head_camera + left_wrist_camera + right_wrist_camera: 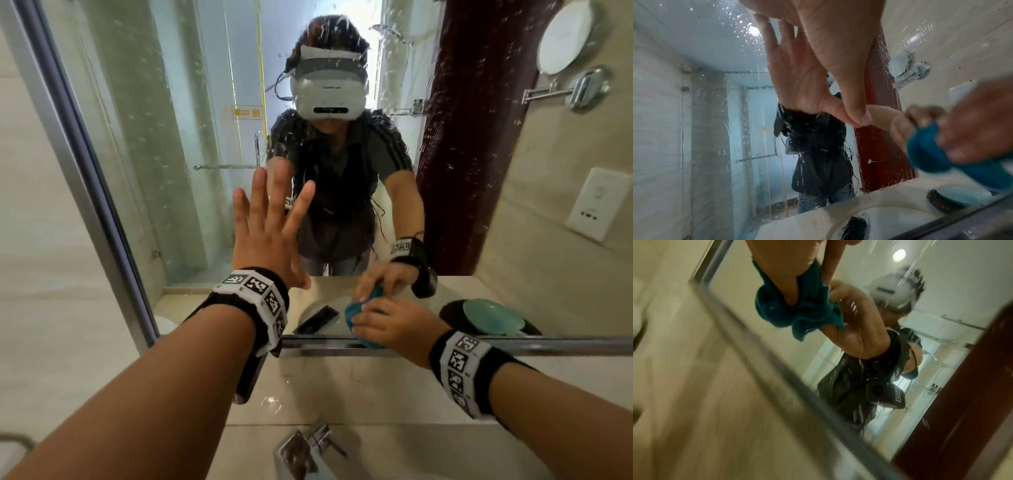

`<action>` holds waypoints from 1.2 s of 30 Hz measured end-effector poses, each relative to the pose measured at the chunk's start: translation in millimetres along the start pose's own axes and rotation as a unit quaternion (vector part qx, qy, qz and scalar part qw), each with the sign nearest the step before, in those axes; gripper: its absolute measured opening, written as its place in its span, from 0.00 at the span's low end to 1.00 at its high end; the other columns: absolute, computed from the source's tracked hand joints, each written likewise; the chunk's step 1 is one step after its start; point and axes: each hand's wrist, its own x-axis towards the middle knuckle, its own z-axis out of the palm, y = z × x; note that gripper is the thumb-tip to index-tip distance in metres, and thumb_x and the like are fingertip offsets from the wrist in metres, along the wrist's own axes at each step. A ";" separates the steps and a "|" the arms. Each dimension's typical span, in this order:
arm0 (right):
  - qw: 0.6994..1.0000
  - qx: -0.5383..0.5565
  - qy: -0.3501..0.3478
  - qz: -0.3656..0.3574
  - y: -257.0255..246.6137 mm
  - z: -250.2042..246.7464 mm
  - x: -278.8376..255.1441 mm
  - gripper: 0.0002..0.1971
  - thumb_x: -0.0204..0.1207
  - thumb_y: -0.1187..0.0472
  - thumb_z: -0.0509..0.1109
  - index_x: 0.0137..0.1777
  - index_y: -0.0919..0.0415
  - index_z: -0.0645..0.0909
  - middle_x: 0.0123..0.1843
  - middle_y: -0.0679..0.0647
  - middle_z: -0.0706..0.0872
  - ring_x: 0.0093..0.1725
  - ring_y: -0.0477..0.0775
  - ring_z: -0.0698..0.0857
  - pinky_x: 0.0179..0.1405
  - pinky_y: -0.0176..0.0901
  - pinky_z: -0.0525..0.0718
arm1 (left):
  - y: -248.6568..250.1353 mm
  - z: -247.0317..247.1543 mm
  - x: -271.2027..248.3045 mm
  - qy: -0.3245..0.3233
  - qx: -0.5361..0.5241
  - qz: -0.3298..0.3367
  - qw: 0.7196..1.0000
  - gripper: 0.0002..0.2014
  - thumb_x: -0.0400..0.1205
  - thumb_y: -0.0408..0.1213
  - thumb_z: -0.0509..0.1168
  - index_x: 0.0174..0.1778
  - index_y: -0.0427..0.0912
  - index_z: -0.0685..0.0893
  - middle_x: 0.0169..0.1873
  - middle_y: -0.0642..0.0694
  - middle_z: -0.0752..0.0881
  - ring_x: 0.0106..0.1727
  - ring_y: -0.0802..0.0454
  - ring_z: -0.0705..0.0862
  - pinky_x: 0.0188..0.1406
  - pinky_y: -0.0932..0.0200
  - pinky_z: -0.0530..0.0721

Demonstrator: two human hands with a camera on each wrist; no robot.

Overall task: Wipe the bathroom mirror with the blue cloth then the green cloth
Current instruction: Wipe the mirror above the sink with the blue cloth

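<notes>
The bathroom mirror (205, 137) is speckled with water drops and streaks. My left hand (270, 219) lies flat on the glass with its fingers spread and straight; in the left wrist view the left hand (838, 48) meets its own reflection at the thumb. My right hand (394, 325) grips a bunched blue cloth (356, 310) and presses it on the glass just above the mirror's bottom frame. The blue cloth (931, 154) is blurred in the left wrist view. In the right wrist view the fingers (791, 288) dig into the blue cloth (772, 309). A pale green rounded thing (493, 317) in a black dish shows only as a reflection.
A metal frame (513, 344) runs along the mirror's bottom and left side. Below it are a marble ledge (342, 387) and a chrome tap (308, 452). On the right wall hang a round mirror on an arm (565, 37) and a white socket plate (596, 202).
</notes>
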 end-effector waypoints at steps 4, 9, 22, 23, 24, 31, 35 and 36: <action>0.974 0.105 0.200 0.024 47.2 -31.0 47.3 0.27 0.66 0.76 0.68 0.64 0.54 0.78 0.64 0.54 0.79 0.64 0.54 0.78 0.64 0.48 0.79 | -2.6 1.2 0.2 -0.013 0.023 -0.001 1.000 0.74 0.60 0.66 0.75 0.69 0.51 0.12 0.71 0.38 0.15 0.75 0.34 0.22 0.71 0.34 0.23; 0.942 0.022 0.281 0.185 32.9 -81.3 89.7 0.18 0.67 0.68 0.69 0.59 0.61 0.85 0.60 0.58 0.85 0.60 0.53 0.73 0.63 0.47 0.73 | -12.8 3.9 -1.4 -0.021 0.058 0.024 0.998 0.73 0.60 0.68 0.74 0.70 0.51 0.13 0.67 0.38 0.11 0.74 0.35 0.20 0.70 0.37 0.21; 0.986 0.079 -0.081 0.124 -39.6 11.4 13.3 0.26 0.50 0.60 0.87 0.52 0.53 0.87 0.50 0.50 0.89 0.46 0.53 0.88 0.38 0.46 0.89 | -15.6 -0.7 -13.1 -0.030 0.114 0.038 0.992 0.68 0.67 0.66 0.70 0.73 0.48 0.16 0.69 0.36 0.14 0.73 0.34 0.21 0.75 0.36 0.30; 0.979 0.110 -0.088 0.145 -38.5 1.6 20.1 0.25 0.58 0.61 0.83 0.57 0.53 0.85 0.56 0.51 0.87 0.52 0.55 0.86 0.47 0.48 0.87 | -13.9 -4.9 -15.6 -0.038 0.101 0.036 0.994 0.65 0.69 0.64 0.70 0.73 0.49 0.17 0.69 0.37 0.15 0.74 0.34 0.21 0.75 0.36 0.30; 0.969 0.147 -0.087 0.177 -36.3 -8.9 25.7 0.23 0.67 0.62 0.77 0.64 0.53 0.81 0.63 0.52 0.84 0.60 0.55 0.82 0.58 0.48 0.82 | -11.9 -9.8 -18.2 -0.048 0.077 0.035 0.995 0.62 0.72 0.62 0.69 0.75 0.50 0.19 0.71 0.38 0.16 0.75 0.35 0.22 0.76 0.36 0.31; 0.855 0.379 0.044 0.352 -30.2 -95.7 45.5 0.14 0.75 0.64 0.70 0.56 0.47 0.78 0.55 0.48 0.84 0.53 0.48 0.83 0.49 0.31 0.78 | -19.4 -69.1 -31.3 -0.151 -0.114 0.084 0.978 0.32 0.77 0.53 0.66 0.78 0.58 0.63 0.82 0.46 0.49 0.82 0.44 0.50 0.79 0.44 0.56; 0.812 0.401 0.129 0.405 -26.1 -142.5 64.4 0.12 0.74 0.65 0.72 0.51 0.47 0.79 0.48 0.48 0.85 0.46 0.46 0.83 0.44 0.34 0.80 | -35.1 -102.2 -31.3 -0.147 -0.204 0.073 0.965 0.31 0.77 0.51 0.68 0.76 0.55 0.67 0.75 0.49 0.69 0.75 0.45 0.67 0.73 0.44 0.69; 0.806 0.403 0.148 0.407 -26.0 -152.6 70.3 0.11 0.73 0.66 0.72 0.50 0.49 0.79 0.48 0.48 0.85 0.46 0.47 0.83 0.44 0.37 0.80 | -39.0 -110.2 -32.0 -0.158 -0.236 0.060 0.957 0.30 0.77 0.52 0.69 0.75 0.54 0.69 0.71 0.48 0.73 0.72 0.46 0.71 0.71 0.45 0.73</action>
